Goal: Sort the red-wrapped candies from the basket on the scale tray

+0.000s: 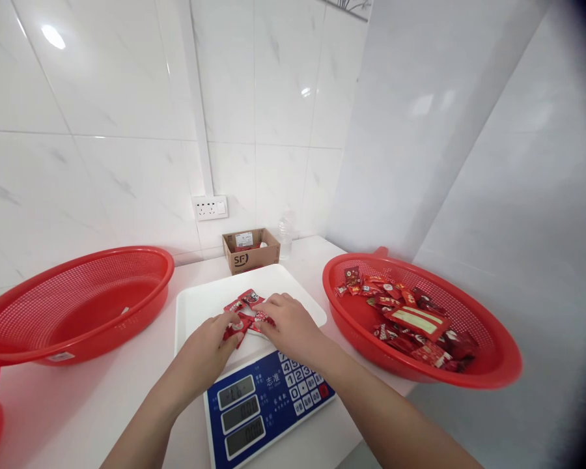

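Observation:
A digital scale (268, 400) with a blue keypad face stands in front of me, topped by a white weighing tray (200, 306). A small pile of red snack packets (247, 301) lies on the tray. My left hand (209, 348) rests on the pile's near left side, fingers curled onto a packet. My right hand (288, 322) lies over the pile's right side, fingers bent down on the packets. Both hands touch the packets; whether either one has lifted a packet I cannot tell.
A red mesh basket (488, 374) on the right holds several red packets. Another red basket (141, 273) stands on the left, a white scrap inside. A small cardboard box (249, 260) and a clear bottle (286, 234) sit by the tiled wall, under a socket (209, 208).

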